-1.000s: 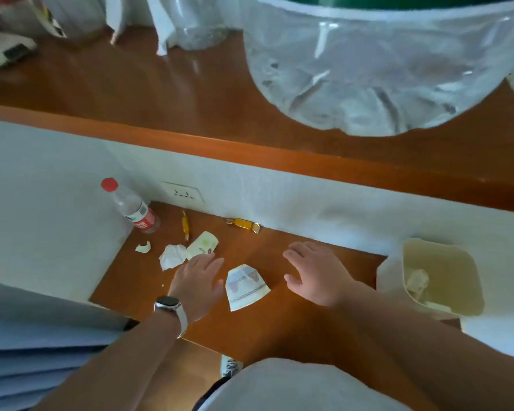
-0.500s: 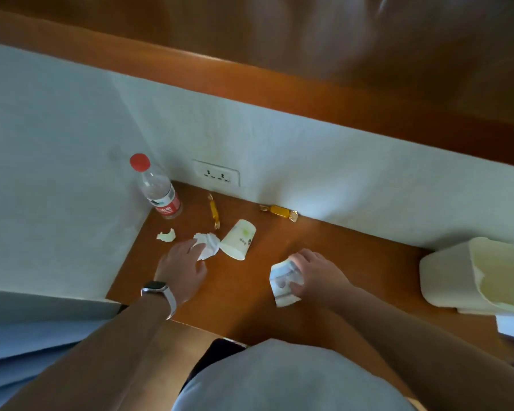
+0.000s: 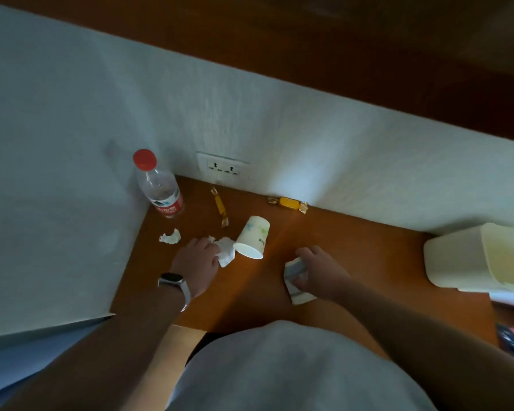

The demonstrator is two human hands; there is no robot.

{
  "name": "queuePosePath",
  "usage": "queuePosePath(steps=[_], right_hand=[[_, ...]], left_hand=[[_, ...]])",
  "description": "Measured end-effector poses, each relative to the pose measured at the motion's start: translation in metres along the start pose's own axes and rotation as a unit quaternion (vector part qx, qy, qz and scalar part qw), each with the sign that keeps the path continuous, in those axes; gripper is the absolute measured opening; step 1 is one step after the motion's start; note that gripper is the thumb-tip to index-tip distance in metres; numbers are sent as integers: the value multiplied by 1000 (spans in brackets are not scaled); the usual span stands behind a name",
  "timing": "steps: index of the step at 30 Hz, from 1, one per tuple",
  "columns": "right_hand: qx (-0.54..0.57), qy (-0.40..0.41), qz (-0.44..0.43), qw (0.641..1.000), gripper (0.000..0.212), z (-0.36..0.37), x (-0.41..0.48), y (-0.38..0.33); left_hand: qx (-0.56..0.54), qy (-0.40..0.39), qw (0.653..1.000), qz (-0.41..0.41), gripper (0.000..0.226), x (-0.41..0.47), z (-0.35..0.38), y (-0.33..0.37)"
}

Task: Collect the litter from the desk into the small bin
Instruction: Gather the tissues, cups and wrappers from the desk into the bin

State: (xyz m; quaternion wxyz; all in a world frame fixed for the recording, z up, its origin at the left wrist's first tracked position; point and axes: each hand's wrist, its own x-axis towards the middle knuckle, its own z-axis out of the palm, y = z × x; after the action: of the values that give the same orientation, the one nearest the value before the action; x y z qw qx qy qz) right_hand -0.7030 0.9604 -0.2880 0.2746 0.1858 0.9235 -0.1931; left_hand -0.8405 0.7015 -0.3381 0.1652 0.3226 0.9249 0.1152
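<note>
Right fingers (image 3: 301,282) pinching crushed cup (image 3: 297,280), left fingers (image 3: 211,247) on tissue (image 3: 226,252)

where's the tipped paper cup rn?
Head view: the paper cup lies on its side mid-desk, open end toward the person, just right of the crumpled tissue under the left hand, below the wall socket.

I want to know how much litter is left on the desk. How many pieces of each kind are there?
Paper cups: 2
Crumpled paper scraps: 2
Yellow candy wrappers: 2
Plastic bottles: 1
Total: 7
</note>
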Motion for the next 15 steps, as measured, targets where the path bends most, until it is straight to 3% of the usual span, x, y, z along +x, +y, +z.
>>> queuePosePath(steps=[8, 15], right_hand=[[93, 22, 44, 994, 54, -7, -4, 0], [150, 90, 37, 984, 46, -13, -27, 13]], left_hand=[[-46, 71, 996, -21, 22, 13, -21, 11], [-42, 138, 989, 42, 22, 25, -49, 49]])
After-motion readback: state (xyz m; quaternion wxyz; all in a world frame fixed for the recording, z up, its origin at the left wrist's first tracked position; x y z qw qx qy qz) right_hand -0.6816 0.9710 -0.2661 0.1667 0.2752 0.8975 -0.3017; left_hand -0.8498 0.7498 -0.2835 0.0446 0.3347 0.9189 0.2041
